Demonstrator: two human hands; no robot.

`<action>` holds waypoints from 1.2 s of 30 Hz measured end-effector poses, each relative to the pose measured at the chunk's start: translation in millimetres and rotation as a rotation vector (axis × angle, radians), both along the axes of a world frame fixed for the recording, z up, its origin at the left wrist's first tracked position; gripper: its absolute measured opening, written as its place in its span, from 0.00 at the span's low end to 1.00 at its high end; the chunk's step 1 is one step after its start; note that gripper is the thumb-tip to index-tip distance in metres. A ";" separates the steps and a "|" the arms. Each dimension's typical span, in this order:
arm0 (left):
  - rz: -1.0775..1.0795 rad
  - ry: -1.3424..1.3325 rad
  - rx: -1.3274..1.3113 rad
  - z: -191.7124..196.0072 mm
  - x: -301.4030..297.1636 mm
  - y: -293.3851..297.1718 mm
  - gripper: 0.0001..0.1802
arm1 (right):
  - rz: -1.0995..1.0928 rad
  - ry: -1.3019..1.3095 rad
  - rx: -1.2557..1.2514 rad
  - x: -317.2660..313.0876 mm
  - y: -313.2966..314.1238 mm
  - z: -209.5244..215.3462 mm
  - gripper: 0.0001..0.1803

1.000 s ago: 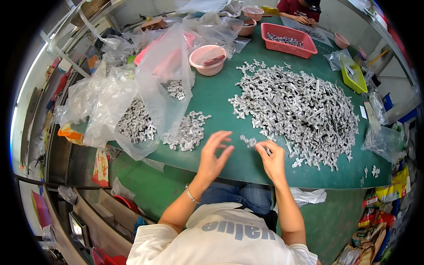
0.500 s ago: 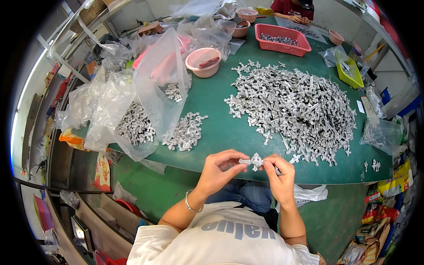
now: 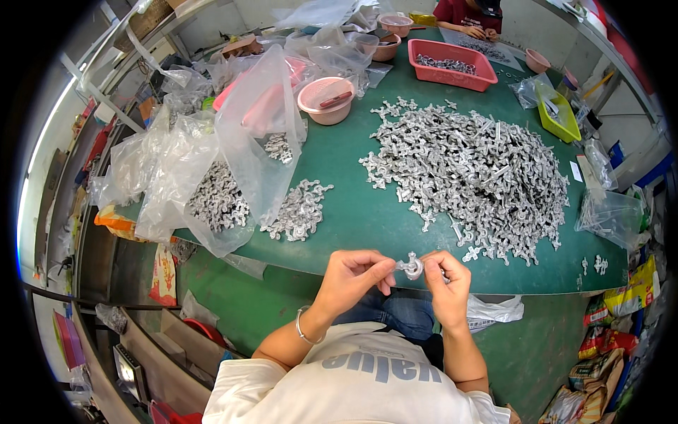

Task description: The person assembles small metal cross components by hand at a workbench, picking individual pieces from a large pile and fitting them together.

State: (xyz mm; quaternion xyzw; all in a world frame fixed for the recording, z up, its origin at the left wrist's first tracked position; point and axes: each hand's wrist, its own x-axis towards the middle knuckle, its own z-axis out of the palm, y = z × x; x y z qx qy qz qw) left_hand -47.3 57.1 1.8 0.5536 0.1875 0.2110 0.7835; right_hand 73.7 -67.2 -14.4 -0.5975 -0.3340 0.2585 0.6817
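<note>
Over the table's near edge, a small silver-grey cross-shaped metal casting (image 3: 412, 266) is held between my two hands. My left hand (image 3: 355, 277), with a bangle at the wrist, pinches the casting's left end between thumb and fingers. My right hand (image 3: 447, 281) has its thumb and forefinger closed at the casting's right side. Its curled fingers partly hide a bit of grey metal. Beyond my hands spreads a large heap of similar castings (image 3: 473, 177). A smaller pile of castings (image 3: 299, 210) lies to the left.
Clear plastic bags (image 3: 254, 134) with more castings crowd the left of the green table (image 3: 346, 219). A pink bowl (image 3: 326, 113), a red tray of metal parts (image 3: 452, 65) and a yellow-green basket (image 3: 558, 116) stand farther back. Another person's hands (image 3: 482, 32) work at the far end.
The casting has turned between my fingers, showing a more rounded side. My left hand has shifted slightly to the right along it. The heaps look the same.
</note>
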 end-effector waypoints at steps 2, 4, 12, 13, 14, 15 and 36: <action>-0.003 0.006 -0.014 1.1 -1.0 -1.1 0.08 | 0.025 0.107 -0.025 -0.5 -2.1 1.9 0.09; -0.005 0.012 -0.013 1.4 -1.1 -2.0 0.09 | 0.061 0.260 -0.043 0.0 -4.1 1.8 0.10; 0.490 0.165 0.252 -45.2 -4.2 49.4 0.13 | -0.103 -0.100 -0.304 38.1 1.1 -36.3 0.11; 0.620 0.213 0.346 -58.7 -9.8 67.3 0.13 | -0.213 -0.222 -0.435 48.9 -0.8 -49.3 0.11; 0.768 0.325 0.516 -64.0 -14.4 81.6 0.13 | -0.215 -0.222 -0.436 58.3 -2.5 -59.3 0.11; 0.898 0.623 0.697 -67.5 -19.0 88.9 0.11 | -0.303 -0.378 -0.480 67.2 -3.7 -68.1 0.10; 0.193 0.052 0.651 -30.8 33.5 2.6 0.24 | -0.149 0.056 -0.277 30.8 6.0 -37.9 0.10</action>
